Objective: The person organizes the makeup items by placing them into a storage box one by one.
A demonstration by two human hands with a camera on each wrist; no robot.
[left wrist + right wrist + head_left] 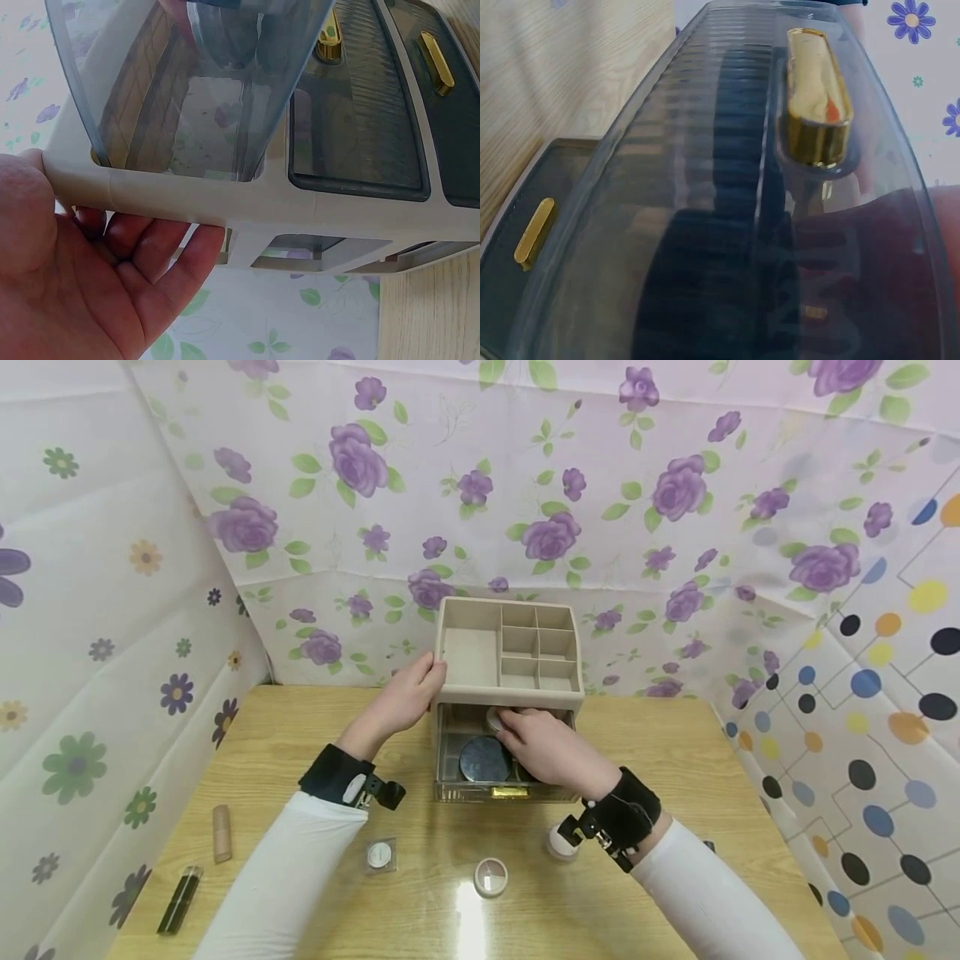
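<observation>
The wooden surface (675, 760) carries a beige organizer box (507, 692) that stands at its far middle, near the flowered backdrop. The top of the box is an open tray divided into one wide compartment on the left and several small ones on the right; all look bare in the head view. Under the tray, a clear smoky drawer (480, 772) with a gold handle (508, 792) is pulled out toward the person. Inside the drawer lies a round dark compact (485, 758), and behind it, close to the box front, a small round pale jar (497, 718).

The left hand (405, 695) holds the left wall of the box, with the thumb on the upper edge and the fingers bent around the side. The right hand (546, 747) reaches into the open drawer, and its fingertips grip the small pale jar.

On the surface in front of the box lie smaller things: a white round jar (558, 842) just beside the right wrist, a round pink compact (491, 876), a small clear square case (380, 855), a beige tube (221, 833) and a dark tube (180, 900) at the left edge.
</observation>
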